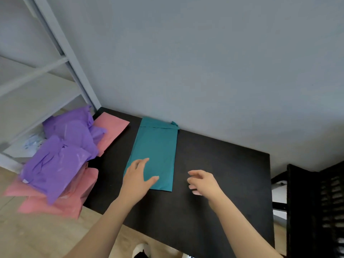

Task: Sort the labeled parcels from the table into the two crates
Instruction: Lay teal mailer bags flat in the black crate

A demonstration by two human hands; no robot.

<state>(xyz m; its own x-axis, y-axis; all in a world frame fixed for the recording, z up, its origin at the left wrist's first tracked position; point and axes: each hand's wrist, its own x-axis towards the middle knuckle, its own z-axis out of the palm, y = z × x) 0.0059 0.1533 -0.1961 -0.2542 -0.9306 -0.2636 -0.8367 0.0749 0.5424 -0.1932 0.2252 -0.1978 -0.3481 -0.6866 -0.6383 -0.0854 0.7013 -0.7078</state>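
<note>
- The table (223,174) is plain matt black.
- The teal parcel (156,146), reaching to the table's far edge, is one solid colour.
- The purple parcels (61,161) heaped at the table's left edge are glossy violet with pale sheen.
- The pink parcels (111,131) under and beside them are plain salmon.
- The crate (316,211) past the right edge is black and slatted.
- The wall (204,62) is flat grey-blue, the shelving (37,71) pale grey, the floor (37,235) light wood.

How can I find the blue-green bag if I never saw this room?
Look for the black table by the grey wall. A flat teal parcel lies alone near its middle, the left hand resting on its near end. It is the only teal one; the purple parcels and pink parcels sit heaped at the table's left edge.
</note>
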